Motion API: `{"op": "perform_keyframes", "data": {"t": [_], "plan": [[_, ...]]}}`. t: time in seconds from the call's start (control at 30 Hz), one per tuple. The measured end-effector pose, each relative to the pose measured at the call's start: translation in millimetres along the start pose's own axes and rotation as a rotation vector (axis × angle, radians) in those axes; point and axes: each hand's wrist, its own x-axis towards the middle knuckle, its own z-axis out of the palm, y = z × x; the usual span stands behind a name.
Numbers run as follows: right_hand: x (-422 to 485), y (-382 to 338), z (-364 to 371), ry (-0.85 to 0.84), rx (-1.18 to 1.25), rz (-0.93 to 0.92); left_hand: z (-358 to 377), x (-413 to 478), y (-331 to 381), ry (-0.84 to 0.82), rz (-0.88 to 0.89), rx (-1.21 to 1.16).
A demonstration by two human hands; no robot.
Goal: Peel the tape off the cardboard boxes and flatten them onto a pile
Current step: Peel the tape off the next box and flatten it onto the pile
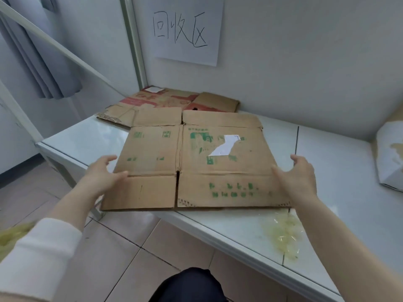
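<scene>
Flattened cardboard box (192,162) with faded green print and a torn white label (225,144) lies flat on the white bench (327,171), its near left corner hanging slightly past the bench's front edge. The left hand (104,173) reaches in from a bare forearm with a white sleeve (37,256) pushed up; its fingers are spread and curved, the thumb lying on the box's left edge at the fold line, the fingers out past the edge. It is open and grips nothing firmly. The right hand (298,177) mirrors it at the box's right edge, fingers loosely curled and apart, the thumb resting on the cardboard, nothing clasped inside it.

Behind the box, touching or slightly overlapped by its far flaps, lies a second flattened box with red print (161,101), pushed into the corner where the wall meets a metal upright. A paper sign with handwritten characters (187,31) is stuck on the wall above. To the right the bench surface is bare up to a crumpled white package (390,158) at the frame's edge. A wad of yellowish peeled tape (283,234) sits on the bench's front right, just beside the right forearm. Left of the bench is tiled floor (130,247).
</scene>
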Motion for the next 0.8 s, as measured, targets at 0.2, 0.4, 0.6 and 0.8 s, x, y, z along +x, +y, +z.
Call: {"op": "perform_keyframes", "data": {"t": [0.2,0.4,0.6,0.8], "plan": [[18,-33,64,-0.266,-0.564,-0.483,72,38,39,-0.066,0.406,0.463],[33,-18,97,-0.353,-0.690,-0.558,109,62,40,-0.040,0.449,0.766],[52,-25,86,-0.459,-0.712,-0.573,104,92,54,-0.093,0.416,0.761],[85,-8,89,-0.260,-0.724,-0.558,116,135,63,-0.033,0.345,0.701]]}}
